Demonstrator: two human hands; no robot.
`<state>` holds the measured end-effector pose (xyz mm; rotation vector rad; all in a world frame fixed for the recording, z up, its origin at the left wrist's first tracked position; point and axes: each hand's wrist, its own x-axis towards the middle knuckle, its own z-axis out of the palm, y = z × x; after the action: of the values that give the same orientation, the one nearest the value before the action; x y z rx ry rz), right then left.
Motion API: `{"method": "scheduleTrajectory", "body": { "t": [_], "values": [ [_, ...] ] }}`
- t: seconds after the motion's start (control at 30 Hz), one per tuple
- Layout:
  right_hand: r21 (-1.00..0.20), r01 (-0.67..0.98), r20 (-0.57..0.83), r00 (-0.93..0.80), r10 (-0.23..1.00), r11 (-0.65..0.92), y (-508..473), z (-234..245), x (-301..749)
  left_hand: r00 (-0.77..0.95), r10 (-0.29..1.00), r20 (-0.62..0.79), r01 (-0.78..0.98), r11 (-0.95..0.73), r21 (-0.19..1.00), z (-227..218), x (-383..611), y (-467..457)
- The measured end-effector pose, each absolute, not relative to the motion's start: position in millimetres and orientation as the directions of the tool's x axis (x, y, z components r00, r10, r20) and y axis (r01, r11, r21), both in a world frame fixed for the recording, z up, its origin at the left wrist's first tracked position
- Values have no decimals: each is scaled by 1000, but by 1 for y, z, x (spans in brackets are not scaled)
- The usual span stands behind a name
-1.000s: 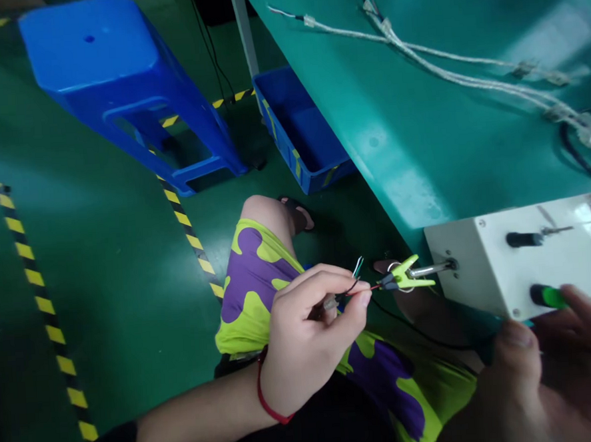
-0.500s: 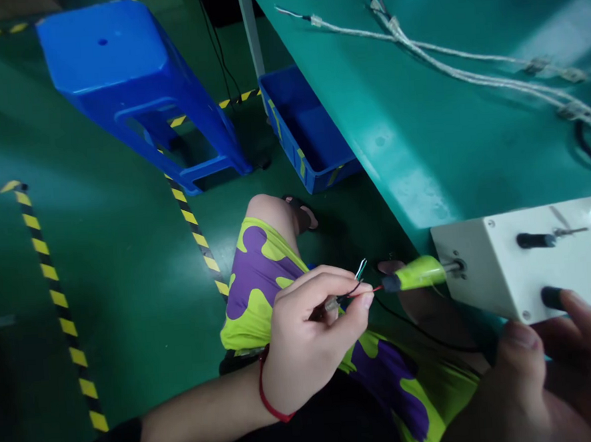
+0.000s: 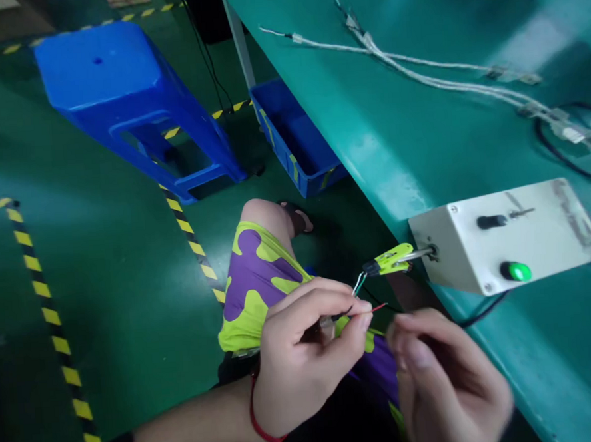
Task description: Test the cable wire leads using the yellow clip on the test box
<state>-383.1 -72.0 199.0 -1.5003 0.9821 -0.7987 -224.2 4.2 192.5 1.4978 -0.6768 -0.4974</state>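
My left hand point(image 3: 310, 343) pinches the end of a cable, from which thin stripped-back wires point(image 3: 359, 284) fan out. A white and a green one point up towards the black tip of a yellow-green clip point(image 3: 394, 259); whether they touch it I cannot tell. The red wire point(image 3: 379, 307) sticks out to the right, free of the clip. The clip sits on a metal shaft from a pale grey box point(image 3: 541, 239), whose button point(image 3: 519, 272) glows green. Just right of the wires, my right hand point(image 3: 449, 371) is blurred, its fingertips pressed together; any content is hidden.
Several clear-sheathed cables point(image 3: 427, 76) lie across the green table point(image 3: 349, 111). A black lead point(image 3: 486, 309) hangs near the box. Below the table edge stands a blue bin point(image 3: 306, 180); a blue stool point(image 3: 100, 66) is on the floor at left.
My right hand has left the box's button and come in beside the wires. The button shows lit green. The red wire has come out of the clip, and the clip has turned.
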Motion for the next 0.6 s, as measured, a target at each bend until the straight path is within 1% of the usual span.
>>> {"method": "scheduleTrajectory", "body": {
  "t": [0.07, 0.13, 0.4, 0.6],
  "values": [
    [-987, -50, -160, 501, -850, 156, -65, 199, -366, 696, -704, 142, -157, 43, 987, 197, -228, 7],
    [-964, 21, -216, 526, -823, 266, -63, 199, -358, 670, -721, 175, -198, 55, 979, 200, -233, 10],
    [-919, 170, -221, 524, -823, 355, -61, 203, -365, 634, -739, 228, -257, 77, 963, 202, -248, 18],
    [-880, 239, -227, 546, -807, 410, -58, 203, -371, 619, -742, 257, -271, 106, 957, 204, -251, 19]
  ]
}}
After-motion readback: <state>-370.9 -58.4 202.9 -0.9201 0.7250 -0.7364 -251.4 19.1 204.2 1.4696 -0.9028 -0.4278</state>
